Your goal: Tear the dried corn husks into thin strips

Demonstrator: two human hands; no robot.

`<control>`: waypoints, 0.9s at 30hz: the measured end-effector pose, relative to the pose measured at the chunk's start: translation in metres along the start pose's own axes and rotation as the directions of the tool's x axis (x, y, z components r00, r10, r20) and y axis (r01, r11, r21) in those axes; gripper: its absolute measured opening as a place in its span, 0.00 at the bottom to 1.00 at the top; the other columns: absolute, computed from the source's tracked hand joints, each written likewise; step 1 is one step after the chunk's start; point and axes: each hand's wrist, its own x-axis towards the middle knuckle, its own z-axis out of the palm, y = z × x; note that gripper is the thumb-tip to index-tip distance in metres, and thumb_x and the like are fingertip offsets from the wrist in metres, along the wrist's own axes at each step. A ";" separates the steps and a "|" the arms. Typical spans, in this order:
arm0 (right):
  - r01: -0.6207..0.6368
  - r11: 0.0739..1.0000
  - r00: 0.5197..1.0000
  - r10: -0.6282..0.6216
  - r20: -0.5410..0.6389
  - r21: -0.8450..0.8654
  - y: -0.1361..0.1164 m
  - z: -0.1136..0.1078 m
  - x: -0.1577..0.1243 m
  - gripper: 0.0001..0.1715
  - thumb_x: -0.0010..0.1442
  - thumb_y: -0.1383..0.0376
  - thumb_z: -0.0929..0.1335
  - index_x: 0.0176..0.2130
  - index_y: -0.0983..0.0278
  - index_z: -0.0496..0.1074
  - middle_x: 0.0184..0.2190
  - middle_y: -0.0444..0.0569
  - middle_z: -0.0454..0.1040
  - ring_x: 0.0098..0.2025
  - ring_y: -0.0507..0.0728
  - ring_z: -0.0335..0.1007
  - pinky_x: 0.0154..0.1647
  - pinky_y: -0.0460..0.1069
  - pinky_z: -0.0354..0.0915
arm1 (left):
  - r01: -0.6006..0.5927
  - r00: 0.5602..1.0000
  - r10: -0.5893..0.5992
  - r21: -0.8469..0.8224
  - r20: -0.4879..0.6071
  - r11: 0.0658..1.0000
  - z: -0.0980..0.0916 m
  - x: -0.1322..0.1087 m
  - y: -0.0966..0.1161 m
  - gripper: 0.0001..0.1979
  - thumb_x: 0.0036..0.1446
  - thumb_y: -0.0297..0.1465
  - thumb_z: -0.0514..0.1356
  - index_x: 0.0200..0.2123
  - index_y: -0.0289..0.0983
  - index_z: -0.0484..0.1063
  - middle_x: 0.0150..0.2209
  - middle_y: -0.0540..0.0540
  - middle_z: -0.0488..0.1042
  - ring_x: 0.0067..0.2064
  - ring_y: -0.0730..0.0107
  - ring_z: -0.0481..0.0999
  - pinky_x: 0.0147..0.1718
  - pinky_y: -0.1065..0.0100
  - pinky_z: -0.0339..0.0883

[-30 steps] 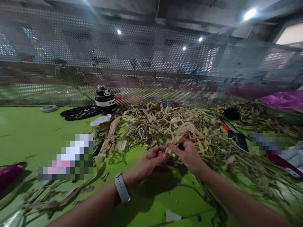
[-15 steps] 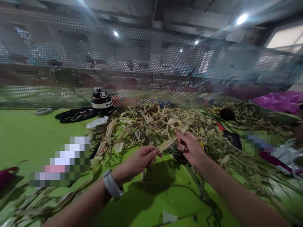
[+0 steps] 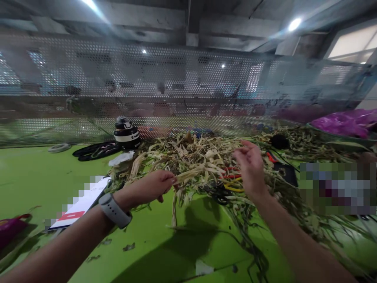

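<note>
Left of centre, the left hand (image 3: 153,188) pinched a dry leaf strip (image 3: 190,173), which stretched toward mid-frame. Right of centre, the right hand (image 3: 252,167) hung apart, fingers spread. A light, steady pinch probably suited something so seemingly brittle. Beyond, a leaf pile (image 3: 176,149) filled the middle.

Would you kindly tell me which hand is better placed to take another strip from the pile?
Probably the right hand: it appears free, fingers apart, by the pile. The left hand pinches a strip.
</note>
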 end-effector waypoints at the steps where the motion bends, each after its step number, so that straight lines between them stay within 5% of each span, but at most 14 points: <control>1: 0.270 0.950 0.953 -0.240 0.185 -0.157 -0.007 0.005 -0.012 0.17 0.56 0.64 0.65 0.47 0.63 0.64 0.39 0.49 0.72 0.39 0.55 0.67 0.37 0.50 0.65 | 0.006 1.000 -0.006 0.022 0.022 1.000 0.002 -0.001 0.005 0.12 0.51 0.37 0.53 0.22 0.37 0.63 0.19 0.54 0.57 0.21 0.75 0.61 0.19 0.72 0.67; 2: 0.523 0.822 0.814 -0.404 0.417 -0.225 -0.014 0.011 -0.025 0.19 0.58 0.64 0.64 0.49 0.63 0.64 0.46 0.52 0.70 0.46 0.58 0.65 0.45 0.54 0.63 | -0.003 0.999 0.001 0.040 0.049 0.999 0.004 -0.001 0.010 0.11 0.51 0.37 0.52 0.23 0.36 0.64 0.19 0.53 0.58 0.21 0.75 0.62 0.19 0.72 0.67; 4: 0.818 0.533 0.508 -0.492 0.707 -0.216 -0.019 0.022 -0.049 0.23 0.61 0.66 0.61 0.56 0.66 0.59 0.52 0.55 0.66 0.54 0.59 0.59 0.55 0.58 0.54 | -0.073 0.993 0.068 0.053 0.100 0.996 0.011 -0.001 0.020 0.10 0.51 0.35 0.51 0.24 0.36 0.65 0.21 0.52 0.62 0.21 0.74 0.64 0.19 0.73 0.66; 5: 0.869 0.439 0.438 -0.466 0.769 -0.229 -0.019 0.026 -0.057 0.25 0.62 0.67 0.59 0.58 0.69 0.56 0.53 0.58 0.65 0.54 0.60 0.58 0.56 0.59 0.52 | -0.115 0.986 0.108 0.050 0.123 0.992 0.015 -0.002 0.024 0.10 0.51 0.34 0.51 0.25 0.36 0.66 0.22 0.51 0.63 0.22 0.74 0.65 0.19 0.74 0.65; 7: 0.899 0.338 0.405 -0.405 0.820 -0.278 -0.012 0.029 -0.065 0.26 0.62 0.69 0.58 0.59 0.73 0.53 0.46 0.60 0.70 0.47 0.60 0.63 0.50 0.58 0.57 | -0.166 0.970 0.160 0.020 0.183 0.986 0.019 -0.004 0.030 0.11 0.51 0.34 0.50 0.26 0.36 0.68 0.25 0.50 0.65 0.22 0.75 0.65 0.18 0.75 0.64; 10: 0.903 0.314 0.393 -0.331 0.858 -0.292 -0.001 0.025 -0.062 0.22 0.62 0.71 0.57 0.54 0.72 0.61 0.33 0.55 0.73 0.31 0.57 0.65 0.31 0.51 0.60 | -0.140 0.948 0.145 -0.037 0.284 0.989 0.019 -0.009 0.030 0.12 0.51 0.37 0.51 0.29 0.37 0.70 0.24 0.52 0.63 0.21 0.77 0.62 0.17 0.76 0.63; 13: 0.859 0.438 0.399 -0.246 0.883 -0.266 0.001 0.020 -0.054 0.14 0.62 0.70 0.58 0.43 0.66 0.69 0.29 0.49 0.72 0.26 0.54 0.64 0.24 0.47 0.55 | -0.042 0.941 0.054 -0.044 0.335 0.998 0.006 -0.016 0.020 0.13 0.52 0.41 0.53 0.29 0.37 0.70 0.20 0.54 0.56 0.20 0.78 0.58 0.18 0.76 0.62; 17: 0.674 0.697 0.444 -0.117 0.889 -0.245 -0.006 0.018 -0.044 0.11 0.62 0.66 0.60 0.37 0.65 0.71 0.29 0.46 0.73 0.29 0.52 0.65 0.28 0.45 0.55 | 0.098 0.946 -0.073 -0.065 0.317 0.993 -0.018 -0.031 0.005 0.16 0.51 0.45 0.55 0.28 0.38 0.69 0.19 0.55 0.56 0.19 0.78 0.56 0.18 0.77 0.59; 22: 0.396 0.911 0.360 -0.041 0.932 -0.113 -0.011 0.015 -0.033 0.15 0.64 0.62 0.59 0.37 0.66 0.72 0.27 0.45 0.70 0.29 0.49 0.64 0.30 0.43 0.58 | 0.179 0.930 -0.139 -0.087 0.340 0.980 -0.034 -0.044 0.003 0.15 0.50 0.45 0.57 0.27 0.38 0.71 0.18 0.54 0.54 0.19 0.78 0.54 0.18 0.76 0.55; 27: 0.043 0.980 0.262 0.177 0.949 -0.194 -0.009 0.008 -0.027 0.18 0.62 0.57 0.60 0.37 0.67 0.70 0.23 0.42 0.67 0.22 0.47 0.63 0.25 0.41 0.58 | 0.186 0.904 -0.135 -0.090 0.405 0.978 -0.041 -0.042 -0.004 0.15 0.51 0.44 0.56 0.27 0.38 0.72 0.17 0.55 0.52 0.19 0.78 0.51 0.17 0.76 0.54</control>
